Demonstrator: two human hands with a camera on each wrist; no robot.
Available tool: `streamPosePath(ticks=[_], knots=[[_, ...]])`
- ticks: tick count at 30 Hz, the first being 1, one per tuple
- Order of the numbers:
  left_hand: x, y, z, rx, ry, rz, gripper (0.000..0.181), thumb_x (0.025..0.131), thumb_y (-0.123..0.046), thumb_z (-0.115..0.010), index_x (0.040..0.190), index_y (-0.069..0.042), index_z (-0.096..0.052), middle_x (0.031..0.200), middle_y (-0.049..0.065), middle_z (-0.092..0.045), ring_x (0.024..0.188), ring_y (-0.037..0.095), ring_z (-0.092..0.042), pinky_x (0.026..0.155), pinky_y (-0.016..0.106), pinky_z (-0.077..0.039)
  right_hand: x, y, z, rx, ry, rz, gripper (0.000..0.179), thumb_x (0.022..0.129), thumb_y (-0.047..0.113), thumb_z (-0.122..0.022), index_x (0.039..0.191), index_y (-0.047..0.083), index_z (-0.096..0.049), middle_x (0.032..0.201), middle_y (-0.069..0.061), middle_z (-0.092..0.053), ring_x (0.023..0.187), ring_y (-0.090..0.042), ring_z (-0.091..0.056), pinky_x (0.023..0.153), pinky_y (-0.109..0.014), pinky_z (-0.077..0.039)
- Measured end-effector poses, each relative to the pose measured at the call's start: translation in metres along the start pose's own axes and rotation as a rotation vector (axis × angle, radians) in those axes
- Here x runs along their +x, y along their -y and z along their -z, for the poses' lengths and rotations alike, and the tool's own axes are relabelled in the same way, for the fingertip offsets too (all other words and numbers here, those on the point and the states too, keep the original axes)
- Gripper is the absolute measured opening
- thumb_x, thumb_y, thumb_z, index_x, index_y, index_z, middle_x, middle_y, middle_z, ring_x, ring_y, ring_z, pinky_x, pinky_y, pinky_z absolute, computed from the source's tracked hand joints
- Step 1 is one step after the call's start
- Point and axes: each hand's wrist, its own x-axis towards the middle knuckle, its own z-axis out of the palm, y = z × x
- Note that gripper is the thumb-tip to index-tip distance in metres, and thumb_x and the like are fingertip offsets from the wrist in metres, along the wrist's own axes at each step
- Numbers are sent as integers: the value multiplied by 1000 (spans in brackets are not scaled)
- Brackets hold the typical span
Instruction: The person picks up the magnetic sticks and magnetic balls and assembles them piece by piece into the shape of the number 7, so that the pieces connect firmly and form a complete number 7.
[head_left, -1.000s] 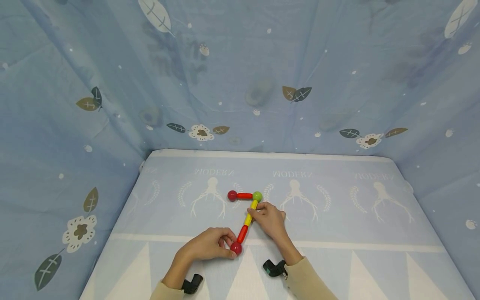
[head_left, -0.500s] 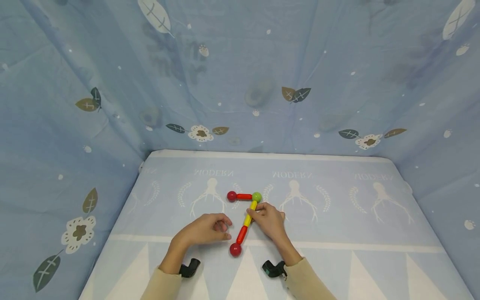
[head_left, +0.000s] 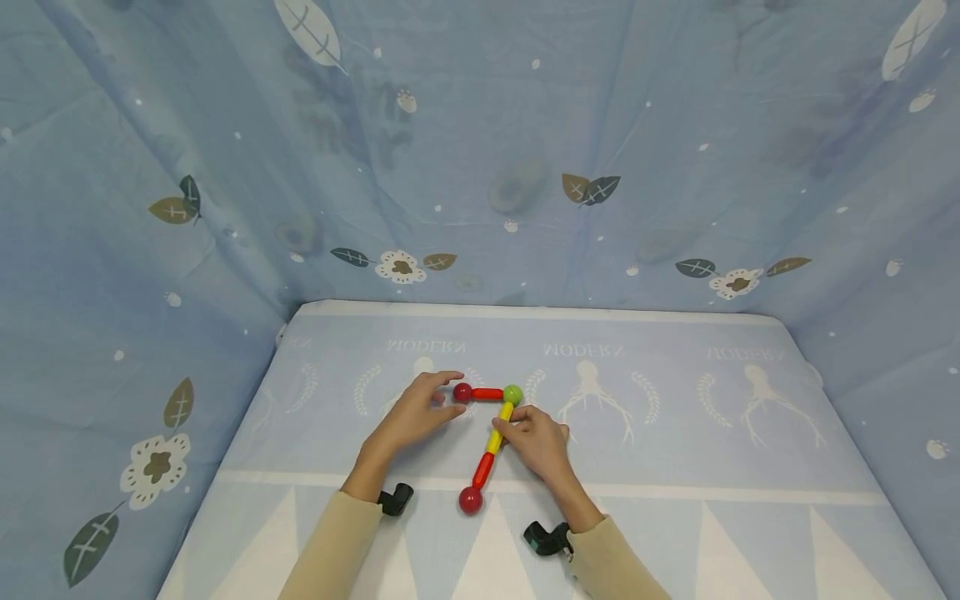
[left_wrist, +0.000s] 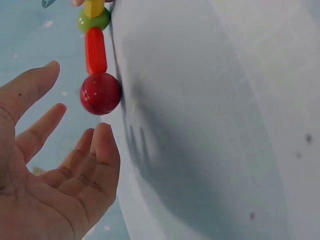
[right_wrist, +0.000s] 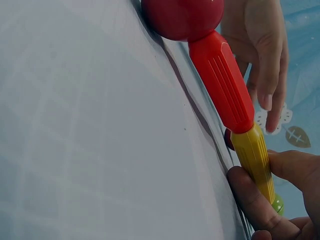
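Note:
Several balls and rods are joined in a bent chain on the table. Its far arm is a dark red ball (head_left: 462, 392) and a red rod (head_left: 488, 394), meeting a green ball (head_left: 513, 394). From there a yellow rod (head_left: 494, 439) runs toward me, then a second red rod (head_left: 483, 471) and the near red ball (head_left: 470, 500). My right hand (head_left: 542, 442) pinches the yellow rod between thumb and fingers. Beside the far red ball, my left hand (head_left: 415, 414) is spread with thumb and fingers apart; the left wrist view shows a gap to the ball (left_wrist: 100, 94).
A patterned pale blue cloth (head_left: 675, 442) covers the table. Blue fabric walls (head_left: 480, 150) rise behind the table and at both sides. A black wrist mount (head_left: 547, 539) sticks out at the right sleeve, another mount (head_left: 397, 500) at the left.
My left hand has let go of the near red ball and moved away across the table to the far red ball. My right hand and the chain stay about where they were.

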Motion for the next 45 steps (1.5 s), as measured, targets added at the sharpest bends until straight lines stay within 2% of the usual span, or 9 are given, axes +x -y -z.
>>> streamPosePath(ticks=[4,11,22,26,28,30,33,38,45], knots=[[6,3,-4,10,10,10,54,90,-23,-78,139,-14,-59,130,13,-56,104,28,-61,85,42,-52,0,1,0,-4,1,0,36,89,42,-75,95,7,-69,60,16,-64,79,-11,-62,81,-49,-24],[12,7,-7,7,40,65,51,90,-23,-77,138,-16,-60,126,9,-59,104,25,-61,83,41,-53,0,4,0,12,-7,-4,33,88,40,-76,94,8,-69,61,16,-65,75,-10,-61,80,-48,-24],[22,9,-10,38,52,76,38,93,-16,-73,130,-16,-63,114,9,-65,94,22,-59,80,40,-52,1,3,1,0,-7,9,32,89,38,-76,94,7,-69,61,16,-65,74,-10,-61,81,-50,-25],[24,6,-11,48,66,51,36,94,-16,-71,129,-14,-62,112,9,-65,92,21,-58,80,40,-51,1,4,6,-18,9,5,32,90,37,-75,96,6,-68,62,15,-66,69,-8,-59,84,-49,-30],[26,5,-12,50,69,38,36,94,-16,-71,129,-13,-62,111,8,-65,91,20,-58,79,39,-52,2,4,10,-10,24,-6,33,90,36,-75,97,4,-68,63,12,-66,64,-9,-57,78,-45,-36],[28,3,-13,48,66,31,36,95,-16,-71,129,-13,-62,109,6,-65,90,20,-58,78,37,-52,4,5,15,12,41,-22,35,90,35,-75,98,2,-67,64,9,-67,60,-11,-54,67,-37,-40],[33,1,-16,41,59,19,36,94,-17,-71,129,-13,-62,107,5,-64,88,19,-57,77,35,-51,8,5,22,48,63,-48,37,90,34,-75,100,0,-65,66,5,-68,56,-15,-50,52,-29,-35],[43,-4,-20,35,61,-1,36,94,-17,-71,129,-12,-62,108,5,-64,88,18,-57,79,35,-50,17,3,33,41,88,-61,37,91,33,-75,101,-1,-64,66,3,-69,58,-16,-51,53,-28,-34],[58,-10,-25,52,83,1,36,96,-18,-70,130,-14,-61,109,5,-64,91,19,-58,81,37,-50,27,1,43,1,98,-86,38,90,33,-75,100,-2,-63,64,3,-68,57,-15,-51,52,-28,-35]])
